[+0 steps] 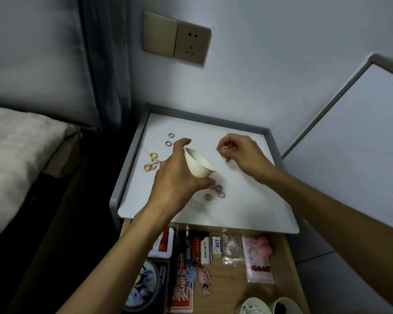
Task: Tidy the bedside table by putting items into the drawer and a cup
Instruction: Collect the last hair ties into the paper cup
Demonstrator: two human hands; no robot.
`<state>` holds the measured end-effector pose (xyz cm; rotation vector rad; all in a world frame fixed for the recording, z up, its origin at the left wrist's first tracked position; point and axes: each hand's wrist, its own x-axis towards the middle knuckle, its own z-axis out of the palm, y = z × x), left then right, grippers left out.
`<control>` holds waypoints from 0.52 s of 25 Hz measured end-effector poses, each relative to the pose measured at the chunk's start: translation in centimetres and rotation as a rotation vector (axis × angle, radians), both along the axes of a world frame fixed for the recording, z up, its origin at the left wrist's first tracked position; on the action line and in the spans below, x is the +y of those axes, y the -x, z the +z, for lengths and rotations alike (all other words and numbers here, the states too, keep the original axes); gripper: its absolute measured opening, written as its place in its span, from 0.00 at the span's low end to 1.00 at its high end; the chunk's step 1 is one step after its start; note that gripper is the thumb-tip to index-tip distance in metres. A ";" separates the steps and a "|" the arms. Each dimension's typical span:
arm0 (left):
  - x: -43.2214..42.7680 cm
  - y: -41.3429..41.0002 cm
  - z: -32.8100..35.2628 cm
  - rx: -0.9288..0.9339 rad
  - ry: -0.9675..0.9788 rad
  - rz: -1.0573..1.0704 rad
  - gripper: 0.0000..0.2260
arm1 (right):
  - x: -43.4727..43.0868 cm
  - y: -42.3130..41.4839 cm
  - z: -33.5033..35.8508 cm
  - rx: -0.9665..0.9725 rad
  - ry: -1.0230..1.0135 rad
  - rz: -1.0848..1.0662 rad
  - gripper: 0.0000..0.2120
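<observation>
Left hand grips a tilted white cup over the table's middle. Right hand pinches a small purple item toward the back-right corner.

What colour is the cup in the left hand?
The cup is white; head view shows it.
</observation>
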<state>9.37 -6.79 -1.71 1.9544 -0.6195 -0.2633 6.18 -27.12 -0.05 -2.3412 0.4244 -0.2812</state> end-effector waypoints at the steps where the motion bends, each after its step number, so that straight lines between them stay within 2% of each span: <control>1: 0.0 0.0 0.0 0.001 -0.004 -0.001 0.43 | 0.9 0.1 2.0 -0.039 -0.040 0.078 0.04; 3: -0.1 0.0 -0.1 0.011 0.001 -0.011 0.43 | 3.0 0.4 4.8 -0.008 -0.053 0.270 0.04; 6: -0.2 0.1 0.0 0.016 0.054 -0.031 0.43 | 5.2 0.8 5.9 0.153 0.165 0.441 0.12; 7: -0.2 0.1 0.0 0.016 0.065 -0.028 0.43 | 5.3 0.8 6.0 0.150 0.180 0.431 0.14; 11: 0.3 0.0 -0.1 0.003 0.067 0.015 0.43 | 3.6 1.5 6.1 -0.056 -0.082 0.185 0.09; 13: 0.7 -0.2 0.0 0.013 0.081 0.043 0.43 | 2.2 2.1 4.0 0.012 0.024 0.081 0.08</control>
